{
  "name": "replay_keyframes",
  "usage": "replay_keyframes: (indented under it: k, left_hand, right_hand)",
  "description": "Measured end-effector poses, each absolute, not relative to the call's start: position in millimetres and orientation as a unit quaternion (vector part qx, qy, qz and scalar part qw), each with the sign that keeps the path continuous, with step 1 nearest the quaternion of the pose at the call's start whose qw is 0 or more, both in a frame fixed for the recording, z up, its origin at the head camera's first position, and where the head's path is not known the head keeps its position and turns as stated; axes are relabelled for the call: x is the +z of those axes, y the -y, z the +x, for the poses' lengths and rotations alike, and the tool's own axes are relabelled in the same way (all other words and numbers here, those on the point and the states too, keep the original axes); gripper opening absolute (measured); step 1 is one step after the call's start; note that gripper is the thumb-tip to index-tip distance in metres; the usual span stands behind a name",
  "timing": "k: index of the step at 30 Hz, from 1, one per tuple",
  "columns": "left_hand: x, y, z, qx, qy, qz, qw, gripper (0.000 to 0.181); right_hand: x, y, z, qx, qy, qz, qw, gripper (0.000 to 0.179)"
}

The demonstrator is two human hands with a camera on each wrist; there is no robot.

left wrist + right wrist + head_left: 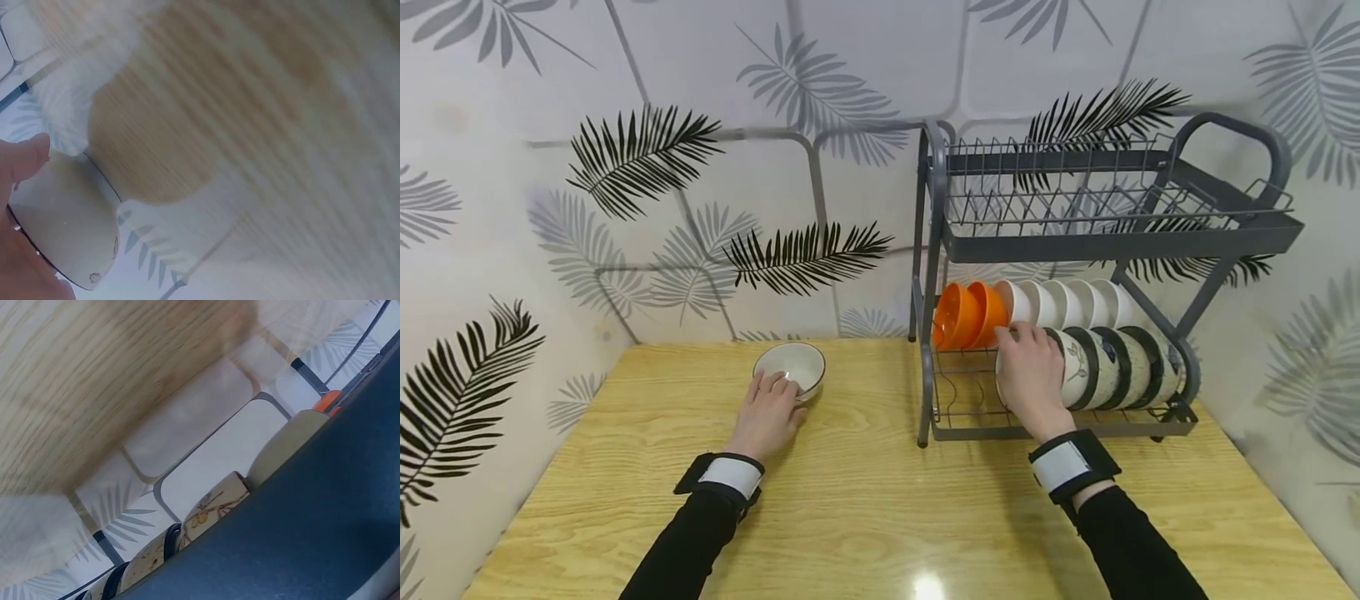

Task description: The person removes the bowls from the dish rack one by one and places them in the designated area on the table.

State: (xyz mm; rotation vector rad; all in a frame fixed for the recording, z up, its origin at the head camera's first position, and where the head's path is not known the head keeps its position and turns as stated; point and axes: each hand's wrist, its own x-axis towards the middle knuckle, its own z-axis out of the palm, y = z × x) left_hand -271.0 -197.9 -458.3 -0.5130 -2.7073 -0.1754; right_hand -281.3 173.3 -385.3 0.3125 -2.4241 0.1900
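On the left of the table stands a white bowl [793,363] with a thin dark rim. My left hand [767,408] grips it at its near side, fingers over the rim. In the left wrist view the bowl [69,219] lies between thumb and fingers. My right hand [1032,371] reaches into the lower tier of the dish rack [985,434] and holds the leftmost light bowl [1001,379] of the front row, mostly covered by the hand. Beside it, a flower-patterned bowl [1075,371] leads the other patterned bowls. The right wrist view shows these bowls' edges; the fingers are hidden there.
Orange bowls [958,315] and several white bowls [1060,302] stand on edge in the lower tier's back row. A wire upper tier [1120,246] overhangs them. The wooden table [865,500] meets a leaf-patterned wall [850,308] behind and at the right.
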Motion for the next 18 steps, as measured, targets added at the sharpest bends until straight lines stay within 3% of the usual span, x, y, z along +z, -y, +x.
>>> replay_keyframes:
  k: [7,18]
  left_hand:
    - [-456.5,196.7,-260.2,-0.070,0.960,-0.188,0.193,0.051]
    - [-451.1,190.8,-240.3,-0.085,0.957,-0.207,0.184,0.059]
  right_hand:
    - [-384.1,-173.6,-282.1,0.076,0.925,0.124,0.352,0.039]
    - [-391.4,-175.3,-283.5,0.129,0.892,0.149,0.408,0.026]
